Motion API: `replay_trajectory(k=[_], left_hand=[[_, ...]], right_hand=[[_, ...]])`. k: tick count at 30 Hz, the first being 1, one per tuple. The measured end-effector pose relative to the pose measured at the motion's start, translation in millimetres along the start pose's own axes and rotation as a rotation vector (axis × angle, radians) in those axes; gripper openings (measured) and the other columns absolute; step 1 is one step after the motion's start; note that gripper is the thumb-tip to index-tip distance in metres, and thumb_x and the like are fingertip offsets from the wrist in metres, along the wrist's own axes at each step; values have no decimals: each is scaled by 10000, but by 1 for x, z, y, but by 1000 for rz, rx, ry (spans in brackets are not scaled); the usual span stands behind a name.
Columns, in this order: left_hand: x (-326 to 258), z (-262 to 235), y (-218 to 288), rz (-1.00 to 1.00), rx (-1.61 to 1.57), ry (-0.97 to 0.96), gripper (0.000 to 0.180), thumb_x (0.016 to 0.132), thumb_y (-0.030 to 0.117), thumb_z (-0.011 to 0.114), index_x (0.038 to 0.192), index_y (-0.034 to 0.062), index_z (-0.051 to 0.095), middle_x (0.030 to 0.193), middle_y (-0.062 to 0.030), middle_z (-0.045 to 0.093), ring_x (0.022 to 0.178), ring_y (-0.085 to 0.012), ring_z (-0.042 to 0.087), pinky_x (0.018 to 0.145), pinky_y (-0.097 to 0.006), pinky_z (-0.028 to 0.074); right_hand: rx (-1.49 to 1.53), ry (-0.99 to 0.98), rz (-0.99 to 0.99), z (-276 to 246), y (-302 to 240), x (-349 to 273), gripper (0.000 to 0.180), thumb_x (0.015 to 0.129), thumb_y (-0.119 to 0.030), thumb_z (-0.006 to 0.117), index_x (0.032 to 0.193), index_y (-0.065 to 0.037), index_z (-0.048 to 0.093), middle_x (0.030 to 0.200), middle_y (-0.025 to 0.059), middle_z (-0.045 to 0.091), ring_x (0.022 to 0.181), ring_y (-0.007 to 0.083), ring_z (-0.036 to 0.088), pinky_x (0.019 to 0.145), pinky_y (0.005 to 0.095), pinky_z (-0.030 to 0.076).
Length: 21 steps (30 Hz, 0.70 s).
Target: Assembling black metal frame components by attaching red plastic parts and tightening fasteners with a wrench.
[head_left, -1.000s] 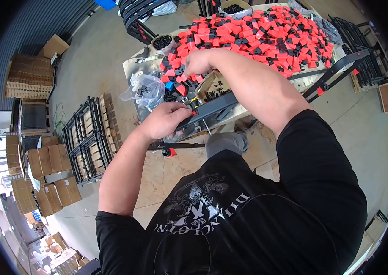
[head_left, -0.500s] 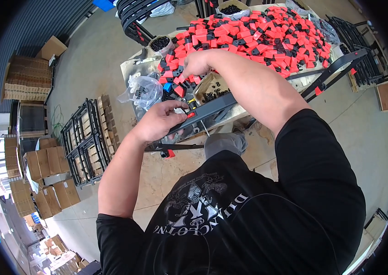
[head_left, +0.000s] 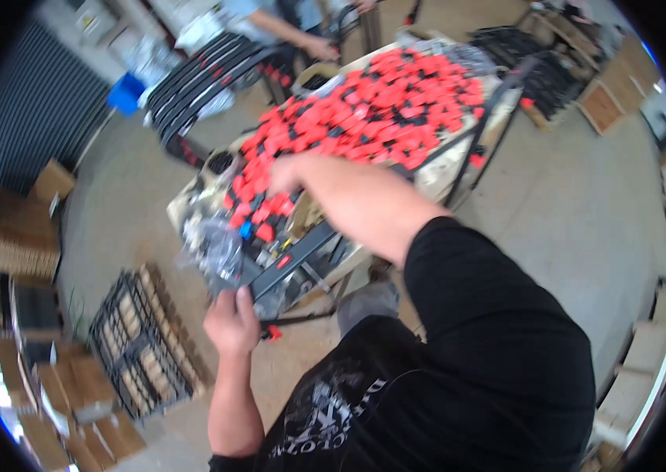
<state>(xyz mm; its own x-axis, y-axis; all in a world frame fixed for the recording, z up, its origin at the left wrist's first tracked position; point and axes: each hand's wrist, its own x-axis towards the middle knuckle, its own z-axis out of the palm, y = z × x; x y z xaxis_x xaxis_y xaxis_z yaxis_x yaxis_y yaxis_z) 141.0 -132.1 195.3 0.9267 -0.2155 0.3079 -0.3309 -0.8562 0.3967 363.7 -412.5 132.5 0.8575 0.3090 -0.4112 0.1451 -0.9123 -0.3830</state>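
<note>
My left hand (head_left: 232, 322) is closed at the near left end of a black metal bar (head_left: 309, 242), thumb pointing up along it. The bar lies slanted across the table's front edge and carries a small red insert (head_left: 284, 262). My right arm reaches across to the heap of red and black plastic caps (head_left: 364, 106). Over the heap's left edge is my right hand (head_left: 284, 175), its fingers smeared by motion. Beside that hand, partly behind my forearm, stands an open bag (head_left: 299, 220) of small parts.
A clear plastic bag (head_left: 219, 244) and a blue piece (head_left: 245, 230) lie at the table's left. Tubs of black parts (head_left: 223, 163) stand along the far side. Across the table a co-worker's hand (head_left: 321, 49) shows near black frames (head_left: 199, 82). Stacked frames on a pallet (head_left: 144, 346) occupy the left floor.
My left hand has slid from beside the red insert toward the bar's near left end. My right hand remains over the caps. The whole view has shifted, revealing a co-worker beyond the table.
</note>
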Motion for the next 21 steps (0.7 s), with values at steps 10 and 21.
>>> replay_trajectory(k=[10, 21], left_hand=[[-31, -28, -17, 196, -146, -83, 247, 957, 237, 627, 802, 45, 629, 691, -193, 615, 660, -417, 620, 605, -488, 478], [-38, 25, 45, 36, -623, -40, 298, 993, 88, 590, 719, 29, 486, 662, 8, 447, 658, -88, 395, 589, -288, 348]], right_hand=[[203, -151, -16, 46, -61, -105, 448, 869, -439, 674, 1015, -29, 779, 906, 122, 764, 815, 267, 713, 710, 442, 545], [585, 605, -138, -3, 57, -238, 330, 900, -309, 677, 1050, -17, 707, 938, 150, 733, 858, 236, 710, 753, 378, 545]])
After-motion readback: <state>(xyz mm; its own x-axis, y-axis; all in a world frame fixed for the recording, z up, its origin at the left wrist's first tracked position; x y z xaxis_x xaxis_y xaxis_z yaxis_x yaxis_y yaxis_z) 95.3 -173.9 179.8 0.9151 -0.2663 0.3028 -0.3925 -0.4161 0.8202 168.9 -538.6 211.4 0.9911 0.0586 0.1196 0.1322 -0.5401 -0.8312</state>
